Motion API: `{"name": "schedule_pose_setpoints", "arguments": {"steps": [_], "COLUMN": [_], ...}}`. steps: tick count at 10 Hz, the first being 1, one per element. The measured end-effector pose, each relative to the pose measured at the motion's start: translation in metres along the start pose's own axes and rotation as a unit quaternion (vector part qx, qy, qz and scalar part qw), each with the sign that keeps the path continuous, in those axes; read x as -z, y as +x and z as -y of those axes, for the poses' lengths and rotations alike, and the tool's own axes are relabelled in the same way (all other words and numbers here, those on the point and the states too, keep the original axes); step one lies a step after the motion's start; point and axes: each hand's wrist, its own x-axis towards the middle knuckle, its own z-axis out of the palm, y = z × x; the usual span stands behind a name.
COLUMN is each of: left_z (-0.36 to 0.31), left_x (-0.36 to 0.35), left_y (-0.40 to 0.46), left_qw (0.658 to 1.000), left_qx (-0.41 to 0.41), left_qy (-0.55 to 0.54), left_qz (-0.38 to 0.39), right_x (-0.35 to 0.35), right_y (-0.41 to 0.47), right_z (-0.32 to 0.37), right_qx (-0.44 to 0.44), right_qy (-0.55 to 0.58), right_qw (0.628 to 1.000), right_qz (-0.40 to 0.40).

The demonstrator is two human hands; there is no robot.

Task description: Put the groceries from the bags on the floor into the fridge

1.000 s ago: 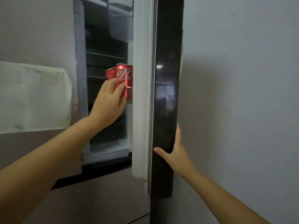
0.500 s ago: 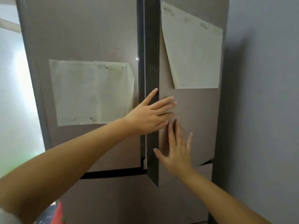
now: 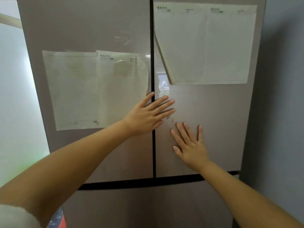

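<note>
We face the fridge [image 3: 115, 27] with both upper doors closed, the dark seam between them running straight down the middle. Our left hand [image 3: 148, 116] lies flat across that seam — the palm on the left door [image 3: 92, 153], the straight, spread fingers [image 3: 166, 104] reaching over onto the right door [image 3: 222, 120]. It grasps nothing. Our right hand [image 3: 190, 145] lies flat on the right door just below and to the right of the left one, fingers straight and slightly fanned, pointing up, thumb out toward the seam; it too holds nothing. The two hands are near each other but apart.

Two overlapping sheets of paper [image 3: 92, 89] hang on the left door, their right edge just beside the left hand's thumb. A larger sheet [image 3: 213, 46] hangs near the top edge of the right door, its lower left corner curling away from the surface. A dark horizontal gap below both hands marks the lower edge of the upper doors, with the lower doors [image 3: 148, 208] beneath.

No groceries are visible on the fridge front — only a scrap of red and blue [image 3: 57, 219] at the bottom left corner of the view, beside the left arm, too cut off to identify. A grey wall [image 3: 283, 96] stands along the fridge's right side.
</note>
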Motion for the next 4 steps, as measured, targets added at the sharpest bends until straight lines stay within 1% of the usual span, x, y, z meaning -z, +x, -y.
{"name": "schedule_pose_setpoints", "arguments": {"steps": [1, 2, 3, 4], "left_z": [-0.006, -0.030, -0.063, -0.122], "left_x": [0.005, 0.025, 0.046, 0.070], "left_y": [-0.004, 0.002, -0.007, -0.056], "left_qw": [0.999, 0.990, 0.971, 0.955], "left_qx": [0.019, 0.101, 0.186, 0.203], "left_qy": [-0.004, -0.018, -0.080, -0.169], "left_qz": [0.028, 0.094, 0.130, 0.136], "right_x": [0.007, 0.043, 0.113, 0.202], "right_y": [-0.004, -0.004, 0.013, 0.036], "right_z": [-0.003, 0.000, -0.017, -0.050], "right_qx": [0.012, 0.014, 0.017, -0.014], "right_qy": [-0.005, 0.038, 0.179, 0.305], "right_qw": [0.999, 0.991, 0.942, 0.896], "right_qz": [0.038, 0.125, 0.283, 0.323]}}
